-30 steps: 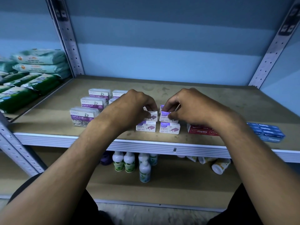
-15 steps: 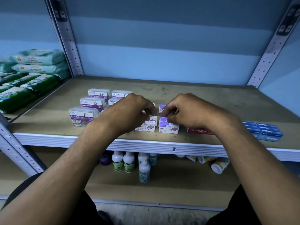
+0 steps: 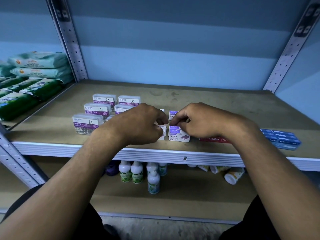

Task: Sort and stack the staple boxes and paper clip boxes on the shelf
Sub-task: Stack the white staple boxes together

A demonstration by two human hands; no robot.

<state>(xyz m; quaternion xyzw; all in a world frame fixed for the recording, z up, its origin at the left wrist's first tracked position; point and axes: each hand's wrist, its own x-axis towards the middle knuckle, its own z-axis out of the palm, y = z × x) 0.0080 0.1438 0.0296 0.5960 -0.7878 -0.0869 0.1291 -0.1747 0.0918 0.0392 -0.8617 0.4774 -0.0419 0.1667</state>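
Purple-white staple boxes (image 3: 179,135) are pinched under curled fingers of the left hand (image 3: 138,123) and right hand (image 3: 199,122), likely squaring twin stacks.

- Rear half of the shelf board (image 3: 199,99): bare from the back wall forward; a hand could pass there.
- Left front: paper clip boxes (image 3: 86,122) stand in rows, narrow gaps between them.
- Centre front: both hands, left hand (image 3: 138,124) and right hand (image 3: 202,121), sit over the white staple boxes (image 3: 179,136), blocking approach.
- Right front: red staples box (image 3: 213,139), then blue boxes (image 3: 281,138) near the edge, apparently stacked.
- Uprights (image 3: 69,40) bound either side.
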